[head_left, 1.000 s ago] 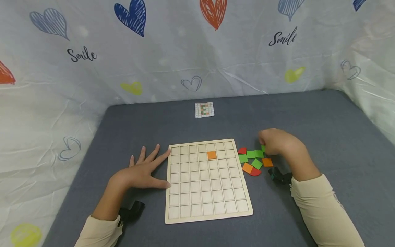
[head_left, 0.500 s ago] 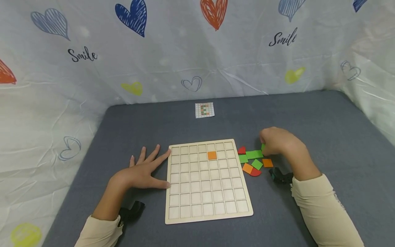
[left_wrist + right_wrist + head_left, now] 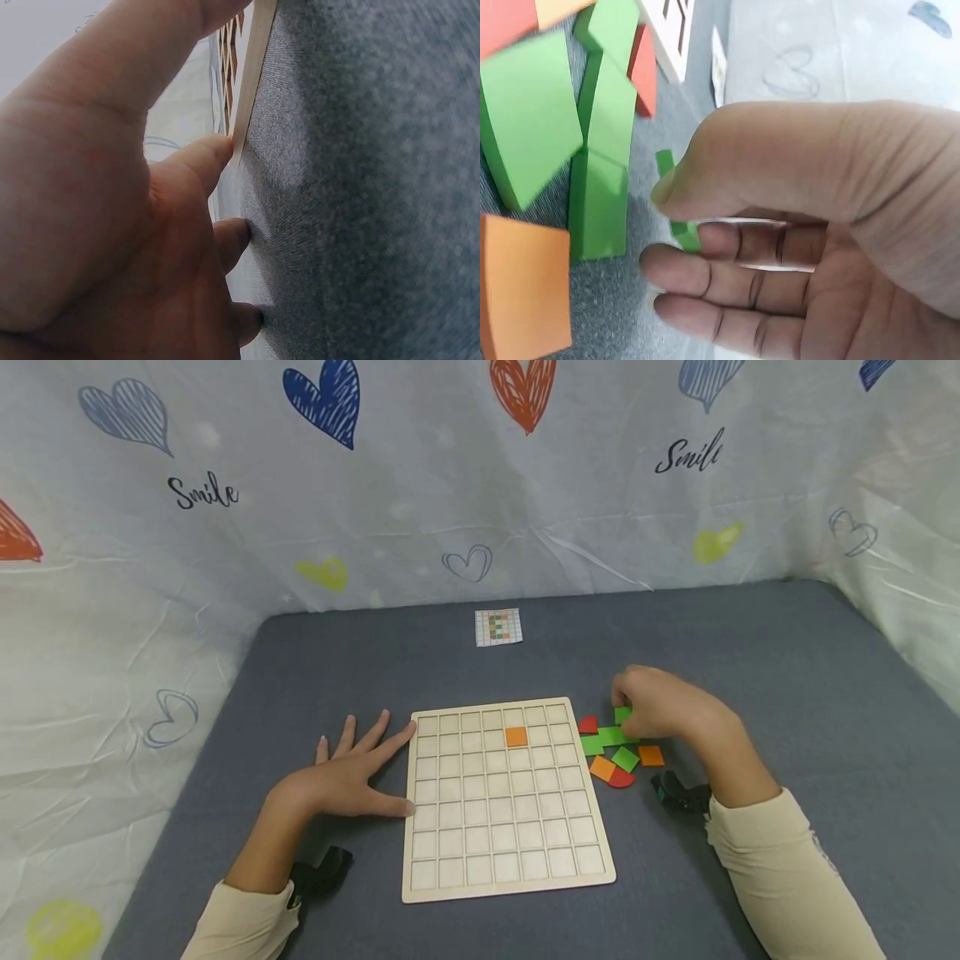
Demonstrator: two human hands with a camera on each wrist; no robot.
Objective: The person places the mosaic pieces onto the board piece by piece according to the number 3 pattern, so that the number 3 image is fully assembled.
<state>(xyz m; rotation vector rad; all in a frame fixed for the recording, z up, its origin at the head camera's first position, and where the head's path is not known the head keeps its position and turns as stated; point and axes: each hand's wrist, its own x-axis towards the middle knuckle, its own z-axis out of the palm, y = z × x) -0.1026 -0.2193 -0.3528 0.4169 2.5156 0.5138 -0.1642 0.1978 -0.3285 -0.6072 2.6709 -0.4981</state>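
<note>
A pale wooden grid board (image 3: 510, 889) lies on the grey table, with one orange square tile (image 3: 516, 737) in a cell of its second row. My left hand (image 3: 330, 789) is spread flat at the board's left side, thumb and index fingertips touching its edge. Right of the board, my right hand (image 3: 663, 702) pinches a green tile (image 3: 686, 235) between thumb and index finger. Below that hand lies a loose group of tiles: several green ones (image 3: 604, 202), orange ones (image 3: 651, 756) and red rounded ones (image 3: 621, 778).
A small printed card (image 3: 498, 627) with a coloured grid pattern lies behind the board. A pale curtain (image 3: 405, 493) with hearts hangs along the table's back edge. Dark camera mounts (image 3: 322, 870) sit at both wrists.
My right hand has moved slightly left toward the board, carrying the green tile with it. Two green tiles below it now sit end to end. The left hand has stayed put.
</note>
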